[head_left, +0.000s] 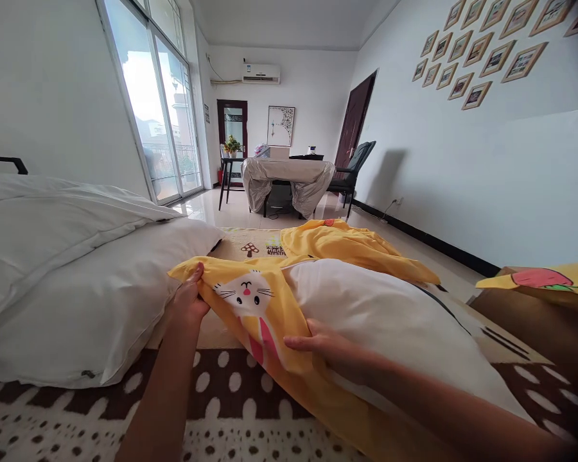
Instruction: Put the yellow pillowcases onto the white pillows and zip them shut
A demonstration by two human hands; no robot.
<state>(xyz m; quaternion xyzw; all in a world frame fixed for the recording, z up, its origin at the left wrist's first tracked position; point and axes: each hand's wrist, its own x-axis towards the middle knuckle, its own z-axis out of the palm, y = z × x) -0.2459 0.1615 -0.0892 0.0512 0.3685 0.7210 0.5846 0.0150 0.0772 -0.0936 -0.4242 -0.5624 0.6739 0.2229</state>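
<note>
A yellow pillowcase [270, 292] with a printed white rabbit covers the near-left end of a white pillow [380, 305]. My left hand [189, 298] is closed on the pillowcase's left corner, the fingers partly hidden by the cloth. At the pillowcase's open edge, my right hand [318, 343] lies against the pillow, its thumb over the yellow cloth and its other fingers mostly hidden. Most of the pillow shows bare white to the right of the cloth, with a dark zip line [440, 300] along its far side.
White pillows [101, 282] are piled at the left. Another yellow cloth [347, 247] lies crumpled behind the pillow, on a patterned brown-and-cream blanket [231, 378]. At the right, yellow fabric [553, 279] lies over a cardboard box [520, 314]. A covered table [289, 170] and chair [354, 170] stand beyond.
</note>
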